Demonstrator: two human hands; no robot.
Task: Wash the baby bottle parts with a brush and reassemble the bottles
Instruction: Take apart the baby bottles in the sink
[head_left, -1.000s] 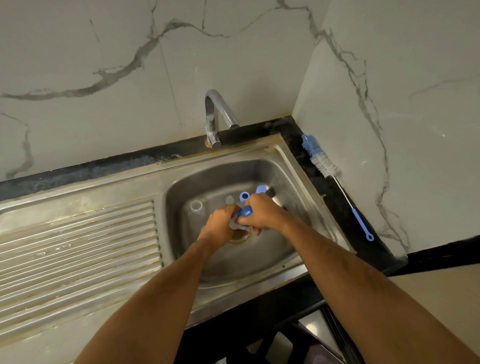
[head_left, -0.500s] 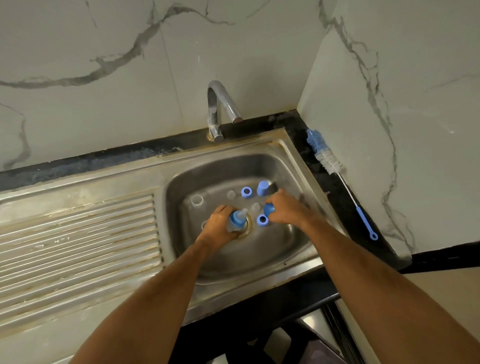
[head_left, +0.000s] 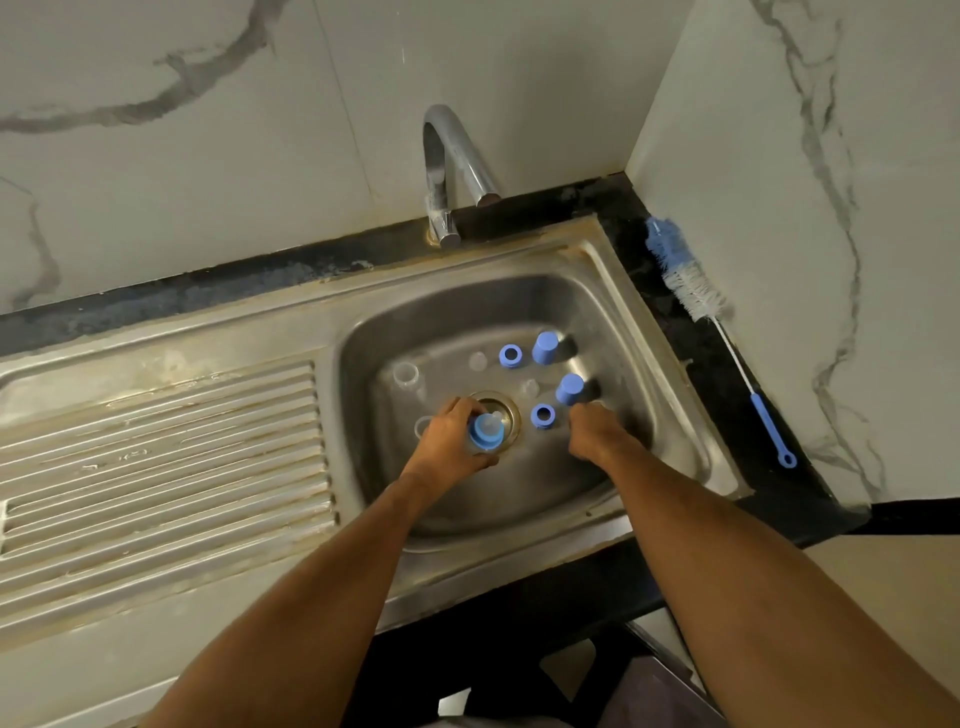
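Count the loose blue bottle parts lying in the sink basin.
4: a ring and a cap near the back, a second cap just nearer, and a second ring by the drain. The hands may hide others.

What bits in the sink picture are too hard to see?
- Head view: the body of the bottle is hidden under the left hand.
- Head view: the right hand shows only its back, so whatever its fingers touch is hidden.
- Head view: the clear parts on the sink floor blend into the steel; their shapes are unclear.
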